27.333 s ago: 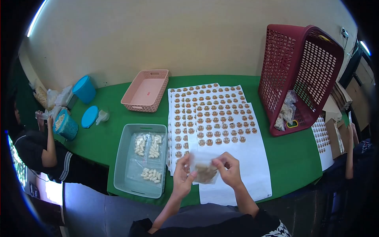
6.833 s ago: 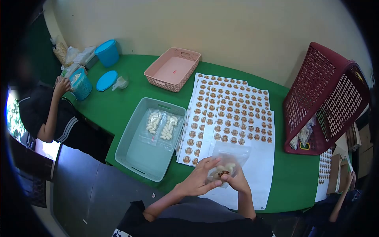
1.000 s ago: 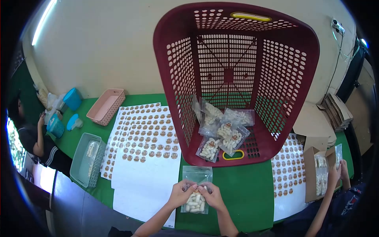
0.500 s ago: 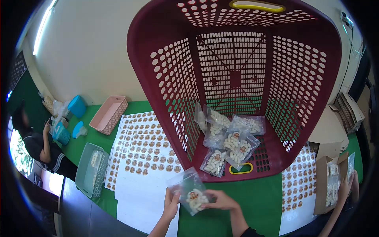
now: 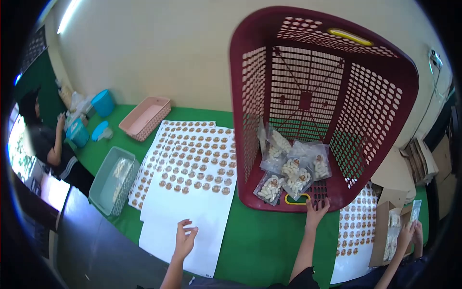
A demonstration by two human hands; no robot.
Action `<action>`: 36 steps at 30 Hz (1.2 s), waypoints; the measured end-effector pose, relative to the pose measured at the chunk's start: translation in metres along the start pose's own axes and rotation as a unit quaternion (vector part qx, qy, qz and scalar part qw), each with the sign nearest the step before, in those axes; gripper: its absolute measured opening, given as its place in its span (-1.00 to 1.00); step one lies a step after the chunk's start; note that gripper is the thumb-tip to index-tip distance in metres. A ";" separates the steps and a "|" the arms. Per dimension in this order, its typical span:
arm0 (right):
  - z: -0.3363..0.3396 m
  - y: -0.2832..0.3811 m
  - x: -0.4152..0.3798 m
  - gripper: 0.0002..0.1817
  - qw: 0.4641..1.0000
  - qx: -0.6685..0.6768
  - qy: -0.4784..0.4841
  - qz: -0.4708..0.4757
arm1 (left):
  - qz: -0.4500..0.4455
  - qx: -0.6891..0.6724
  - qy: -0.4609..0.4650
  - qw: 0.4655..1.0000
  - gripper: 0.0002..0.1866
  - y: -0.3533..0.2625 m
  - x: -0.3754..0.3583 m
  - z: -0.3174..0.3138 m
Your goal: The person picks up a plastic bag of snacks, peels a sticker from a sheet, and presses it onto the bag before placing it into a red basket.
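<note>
My left hand (image 5: 185,241) is open, fingers loosely curled and apart with nothing seen in them, above the blank lower part of a white sheet of round brown stickers (image 5: 192,164). My right hand (image 5: 316,213) reaches to the near rim of a maroon plastic basket (image 5: 248,96) lying on its side. Its fingers are spread and empty, beside the yellow handle (image 5: 297,203). Inside the basket lie several clear bags of white, capsule-like pieces; a bag with a round sticker (image 5: 321,166) is at the right of the pile, just beyond my right hand.
Left on the green-covered table (image 5: 269,241) stand a green basket (image 5: 102,185) holding a bag, a pink basket (image 5: 144,118) and blue containers (image 5: 102,102). At right, another person's hands (image 5: 409,233) hold a bag beside a cardboard box (image 5: 382,231). Another person (image 5: 53,144) stands far left.
The bag that both my hands held has left them and appears to lie at the right of the pile. My right hand has moved to the basket rim; my left has moved away empty.
</note>
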State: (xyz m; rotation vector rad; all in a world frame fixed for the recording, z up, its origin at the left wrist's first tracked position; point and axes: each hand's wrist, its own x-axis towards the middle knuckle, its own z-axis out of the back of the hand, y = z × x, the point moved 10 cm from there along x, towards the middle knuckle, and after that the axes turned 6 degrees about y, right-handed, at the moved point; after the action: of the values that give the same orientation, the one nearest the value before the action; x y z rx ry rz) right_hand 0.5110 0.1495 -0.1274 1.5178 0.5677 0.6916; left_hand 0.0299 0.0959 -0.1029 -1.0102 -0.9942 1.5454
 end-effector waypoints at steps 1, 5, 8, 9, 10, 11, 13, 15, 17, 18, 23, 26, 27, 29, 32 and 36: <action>-0.002 0.001 -0.012 -0.28 1.000 0.004 0.012 -0.007 | 0.011 0.012 -0.005 1.000 -0.51 0.016 -0.003 0.007; -0.029 0.007 -0.081 -0.36 0.995 -0.030 0.095 -0.010 | -0.048 0.263 -0.039 0.963 -0.42 0.031 -0.021 0.034; -0.074 0.016 -0.151 -0.46 0.974 -0.061 0.219 0.018 | 0.049 0.328 -0.019 0.943 -0.35 0.059 -0.031 0.037; -0.091 0.022 -0.176 -0.50 0.958 -0.089 0.268 0.053 | 0.045 0.309 0.005 0.950 -0.31 0.080 -0.032 0.030; -0.108 0.029 -0.200 -0.53 0.934 -0.130 0.318 0.100 | 0.051 0.308 0.004 0.950 -0.31 0.086 -0.034 0.029; -0.126 0.036 -0.225 -0.56 0.903 -0.169 0.366 0.147 | 0.026 0.350 -0.011 0.936 -0.31 0.082 -0.037 0.024; -0.156 0.037 -0.269 -0.55 0.855 -0.207 0.435 0.189 | 0.007 0.402 -0.026 0.915 -0.29 0.079 -0.039 0.017; -0.182 0.036 -0.304 -0.51 0.801 -0.279 0.482 0.220 | 0.011 0.402 -0.029 0.915 -0.28 0.080 -0.037 0.017; -0.206 0.039 -0.322 -0.51 0.768 -0.310 0.500 0.253 | 0.010 0.407 -0.024 0.913 -0.27 0.079 -0.037 0.016; -0.223 0.037 -0.328 -0.52 0.756 -0.307 0.507 0.278 | 0.011 0.408 -0.024 0.913 -0.27 0.079 -0.037 0.017; -0.307 0.024 -0.326 -0.58 0.735 -0.300 0.512 0.328 | 0.050 0.416 0.064 0.906 -0.29 0.066 -0.030 0.023; -0.346 0.017 -0.315 -0.57 0.742 -0.335 0.467 0.345 | 0.059 0.403 0.153 0.900 -0.30 0.078 -0.016 0.037; -0.357 0.016 -0.312 -0.56 0.740 -0.351 0.463 0.339 | 0.048 0.394 0.205 0.895 -0.29 0.084 -0.015 0.033; -0.377 0.008 -0.311 -0.53 0.741 -0.374 0.469 0.301 | 0.011 0.447 0.273 0.852 -0.33 0.081 -0.016 0.031; -0.389 0.006 -0.314 -0.49 0.742 -0.436 0.441 0.256 | -0.036 0.394 0.342 0.852 -0.33 0.087 -0.011 0.039; -0.398 0.001 -0.316 -0.45 0.736 -0.481 0.408 0.246 | -0.095 0.136 0.375 0.912 -0.50 0.070 -0.006 0.080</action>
State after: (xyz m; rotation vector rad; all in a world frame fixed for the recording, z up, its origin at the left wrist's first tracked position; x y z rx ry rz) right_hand 0.0058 0.1999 -0.1507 0.2784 0.3087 1.7768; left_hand -0.0657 0.0700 -0.1431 -1.1319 -0.3091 0.9577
